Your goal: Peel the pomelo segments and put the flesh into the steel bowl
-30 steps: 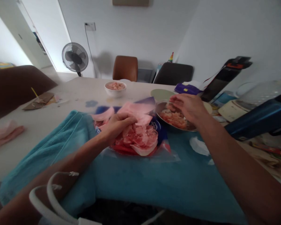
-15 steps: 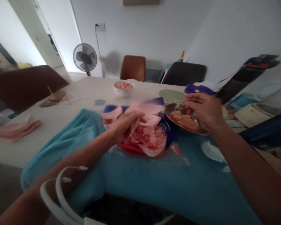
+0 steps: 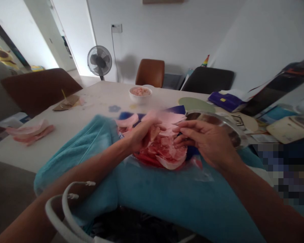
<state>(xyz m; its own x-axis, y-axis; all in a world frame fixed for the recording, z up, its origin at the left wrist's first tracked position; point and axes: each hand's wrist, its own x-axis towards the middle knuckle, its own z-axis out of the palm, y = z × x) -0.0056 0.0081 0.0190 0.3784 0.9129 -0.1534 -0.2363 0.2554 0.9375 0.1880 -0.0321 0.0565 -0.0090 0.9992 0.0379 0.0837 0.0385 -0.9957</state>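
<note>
My left hand (image 3: 145, 135) is closed around a piece of pink pomelo segment (image 3: 155, 134), partly covered by the fingers. Beside it, my right hand (image 3: 207, 140) has its fingers bent but apart, with nothing plainly in them. Under both hands lies a heap of pink pomelo peel and membrane scraps (image 3: 171, 157) on a blue and red plastic bag (image 3: 191, 150). A steel bowl (image 3: 234, 130) stands just behind my right hand, which hides most of its inside.
A white bowl of pomelo flesh (image 3: 140, 98) stands farther back. More pink peel (image 3: 30, 131) lies at the table's left. A teal cloth (image 3: 83, 152) drapes over the near edge. A purple tissue pack (image 3: 225, 101) and a green mat (image 3: 196, 104) are at the right.
My right hand has come from above the steel bowl leftward and down to the peel heap, close to my left hand. Its fingers have spread. The view has turned slightly left.
</note>
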